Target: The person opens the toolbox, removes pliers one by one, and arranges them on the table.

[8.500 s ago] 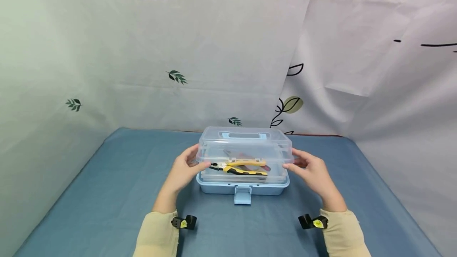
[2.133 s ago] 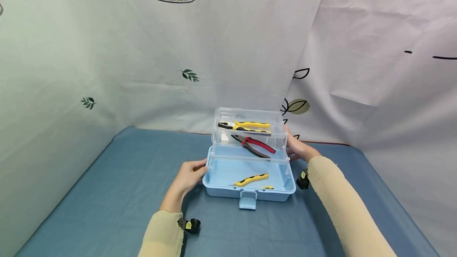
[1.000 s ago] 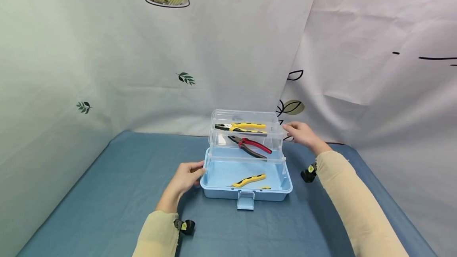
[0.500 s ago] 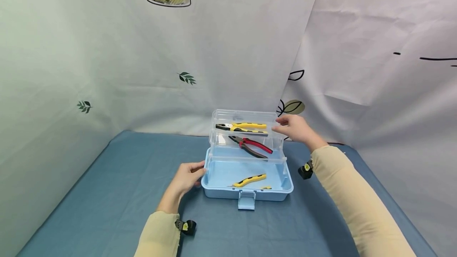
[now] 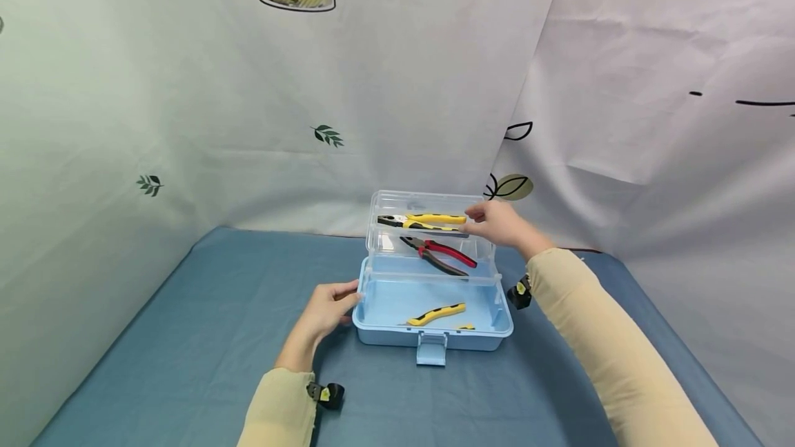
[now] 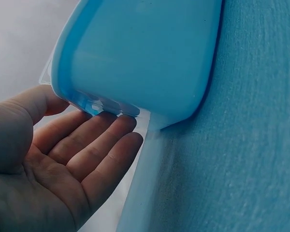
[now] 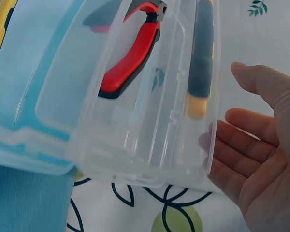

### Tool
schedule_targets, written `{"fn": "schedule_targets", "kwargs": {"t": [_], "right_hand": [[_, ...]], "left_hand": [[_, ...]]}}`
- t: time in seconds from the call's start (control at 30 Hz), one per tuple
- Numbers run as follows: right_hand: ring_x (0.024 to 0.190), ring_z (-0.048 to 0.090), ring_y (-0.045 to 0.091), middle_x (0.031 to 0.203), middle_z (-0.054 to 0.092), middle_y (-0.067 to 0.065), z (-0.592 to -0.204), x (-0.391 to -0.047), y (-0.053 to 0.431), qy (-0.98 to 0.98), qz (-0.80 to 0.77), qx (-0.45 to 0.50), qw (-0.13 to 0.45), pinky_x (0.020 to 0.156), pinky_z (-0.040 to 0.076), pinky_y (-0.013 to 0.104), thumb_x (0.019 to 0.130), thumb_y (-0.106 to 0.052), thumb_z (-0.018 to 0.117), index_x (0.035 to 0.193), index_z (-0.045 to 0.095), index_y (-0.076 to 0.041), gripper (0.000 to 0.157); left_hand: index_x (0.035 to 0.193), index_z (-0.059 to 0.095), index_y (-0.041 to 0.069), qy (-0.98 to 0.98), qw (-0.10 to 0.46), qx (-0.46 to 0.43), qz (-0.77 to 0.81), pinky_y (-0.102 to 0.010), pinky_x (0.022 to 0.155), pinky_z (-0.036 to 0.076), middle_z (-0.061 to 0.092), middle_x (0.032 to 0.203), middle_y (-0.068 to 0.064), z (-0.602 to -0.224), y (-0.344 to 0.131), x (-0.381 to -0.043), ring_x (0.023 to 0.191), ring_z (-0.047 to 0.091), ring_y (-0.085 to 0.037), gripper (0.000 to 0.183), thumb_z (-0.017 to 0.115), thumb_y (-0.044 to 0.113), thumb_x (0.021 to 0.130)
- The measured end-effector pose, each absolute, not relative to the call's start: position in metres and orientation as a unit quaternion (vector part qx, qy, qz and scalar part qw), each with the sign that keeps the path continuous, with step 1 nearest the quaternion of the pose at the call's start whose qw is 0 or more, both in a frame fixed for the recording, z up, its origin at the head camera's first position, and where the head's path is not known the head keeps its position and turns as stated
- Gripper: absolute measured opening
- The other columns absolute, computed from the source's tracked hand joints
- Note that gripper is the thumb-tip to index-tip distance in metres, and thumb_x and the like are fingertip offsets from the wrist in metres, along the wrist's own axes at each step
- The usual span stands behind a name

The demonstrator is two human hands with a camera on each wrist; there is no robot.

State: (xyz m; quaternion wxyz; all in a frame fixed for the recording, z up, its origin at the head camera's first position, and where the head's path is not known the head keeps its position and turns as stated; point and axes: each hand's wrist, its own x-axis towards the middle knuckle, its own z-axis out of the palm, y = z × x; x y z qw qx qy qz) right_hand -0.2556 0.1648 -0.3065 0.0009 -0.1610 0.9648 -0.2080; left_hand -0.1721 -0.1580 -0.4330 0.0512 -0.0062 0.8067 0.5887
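Observation:
A light blue toolbox (image 5: 397, 336) stands unfolded, two clear trays (image 5: 384, 243) raised over its base. Yellow-and-black pliers (image 5: 435, 218) lie in the upper tray, red-and-black pliers (image 5: 450, 252) in the lower. A yellow-and-black handle (image 5: 437, 313) shows in the base; the rest of that tool is mostly hidden by the front wall. My left hand (image 6: 63, 159) holds the toolbox's left end, thumb over the rim and fingers beneath. At the upper tray's right end is my right hand (image 7: 261, 150), thumb and fingers apart, by the yellow pliers' handle ends, gripping nothing.
A blue cloth (image 5: 248, 309) covers the table under the toolbox. Printed white fabric (image 5: 397, 88) hangs close behind it and along both sides. The front latch (image 5: 431, 349) hangs down towards me.
The trays have been raised from under the clear lid. Since then my right hand has left the toolbox's right side and moved up and left to the yellow pliers; my left hand stays.

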Motion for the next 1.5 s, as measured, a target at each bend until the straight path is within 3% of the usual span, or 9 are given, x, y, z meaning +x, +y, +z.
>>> {"fn": "schedule_targets", "kwargs": {"t": [0.33, 0.53, 0.8, 1.1, 1.5], "right_hand": [[0.099, 0.061, 0.028, 0.116, 0.064, 0.02, -0.309, -0.259, 0.15, 0.971, -0.194, -0.137, 0.024, 0.085, 0.052, 0.043, 0.091, -0.036, 0.061, 0.123, 0.06, 0.003, 0.051], [0.08, 0.058, 0.021, 0.107, 0.067, 0.018, -0.309, -0.264, 0.146, 0.971, -0.208, -0.112, 0.032, 0.068, 0.05, 0.032, 0.093, -0.029, 0.06, 0.117, 0.064, 0.003, 0.04], [0.1, 0.061, 0.03, 0.117, 0.063, 0.022, -0.31, -0.268, 0.145, 0.962, -0.257, -0.089, 0.033, 0.084, 0.052, 0.041, 0.094, -0.021, 0.058, 0.122, 0.06, 0.005, 0.038], [0.107, 0.058, 0.033, 0.121, 0.06, 0.023, -0.311, -0.267, 0.147, 0.943, -0.322, -0.076, 0.034, 0.089, 0.05, 0.044, 0.093, -0.018, 0.058, 0.123, 0.059, 0.004, 0.037], [0.098, 0.065, 0.03, 0.112, 0.06, 0.023, -0.317, -0.27, 0.143, 0.914, -0.404, -0.038, 0.021, 0.079, 0.056, 0.033, 0.094, -0.01, 0.056, 0.119, 0.059, 0.005, 0.029]], "left_hand": [[0.129, 0.058, 0.004, 0.803, 0.053, -0.005, 0.593, -0.035, 0.069, 0.056, 0.061, 0.125, -0.019, -0.435, -0.158, -0.172, 0.104, 0.063, -0.023, 0.038, 0.06, 0.01, 0.091], [0.129, 0.058, 0.003, 0.804, 0.051, -0.005, 0.592, -0.035, 0.069, 0.056, 0.062, 0.124, -0.02, -0.435, -0.158, -0.173, 0.103, 0.063, -0.022, 0.038, 0.06, 0.01, 0.091], [0.129, 0.058, 0.003, 0.804, 0.052, -0.005, 0.593, -0.036, 0.07, 0.057, 0.062, 0.123, -0.02, -0.433, -0.157, -0.172, 0.104, 0.063, -0.022, 0.038, 0.06, 0.011, 0.092], [0.129, 0.058, 0.002, 0.802, 0.05, -0.001, 0.595, -0.037, 0.07, 0.057, 0.062, 0.123, -0.02, -0.433, -0.157, -0.171, 0.103, 0.063, -0.023, 0.038, 0.06, 0.01, 0.092], [0.129, 0.057, 0.003, 0.798, 0.048, -0.001, 0.6, -0.036, 0.07, 0.057, 0.062, 0.123, -0.02, -0.435, -0.157, -0.172, 0.103, 0.063, -0.022, 0.038, 0.059, 0.01, 0.092]]}}
